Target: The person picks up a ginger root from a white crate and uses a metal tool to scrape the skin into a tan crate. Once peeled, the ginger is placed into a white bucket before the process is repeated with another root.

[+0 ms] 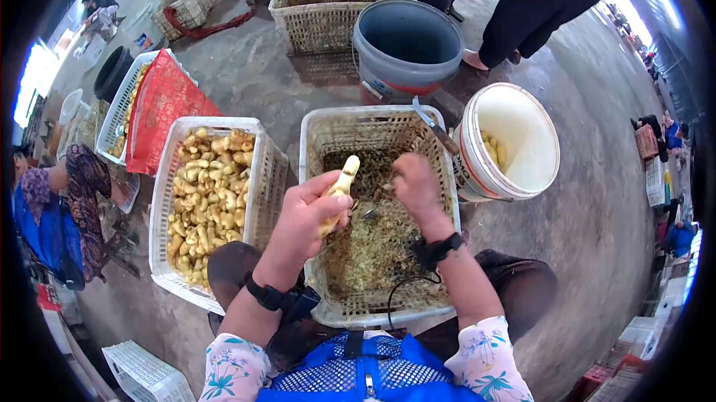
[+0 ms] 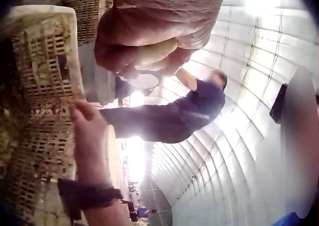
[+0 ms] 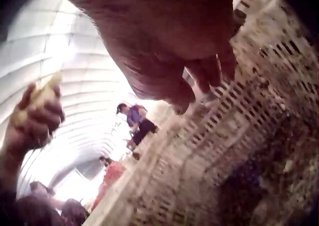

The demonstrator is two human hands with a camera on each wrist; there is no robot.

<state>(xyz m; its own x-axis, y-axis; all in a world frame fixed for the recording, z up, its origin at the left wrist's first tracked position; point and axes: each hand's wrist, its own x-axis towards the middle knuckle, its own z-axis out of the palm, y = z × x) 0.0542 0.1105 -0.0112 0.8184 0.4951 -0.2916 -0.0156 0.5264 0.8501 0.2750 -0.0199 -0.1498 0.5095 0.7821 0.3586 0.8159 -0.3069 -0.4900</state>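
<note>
The left hand [image 1: 313, 212] of the person is grasping a pale yellow root [image 1: 345, 182], with the thumb and the fingers bent around it. The root is held above the middle crate [image 1: 373, 112], and its upper end comes out free over the thumb. In the left wrist view, one part of the root is seen between the fingers.

The right hand [image 1: 419, 187] is also above this crate, just beside the left one, and the two are apart. In the head view it is blurred. Its fingers look bent, but I cannot tell if they are holding something.

On the bottom of the crate there are pale and dark scraps [image 1: 373, 253]. At its far right corner is a knife [image 1: 446, 139] with a curved blade, and the handle is directed to the white bucket [image 1: 533, 141]. Some roots [image 1: 494, 150] lie inside this bucket. On the left side stands a second crate [image 1: 257, 148], filled with many roots. A grey bucket [image 1: 403, 63] stands behind the middle crate, on the floor [image 1: 597, 126].
</note>
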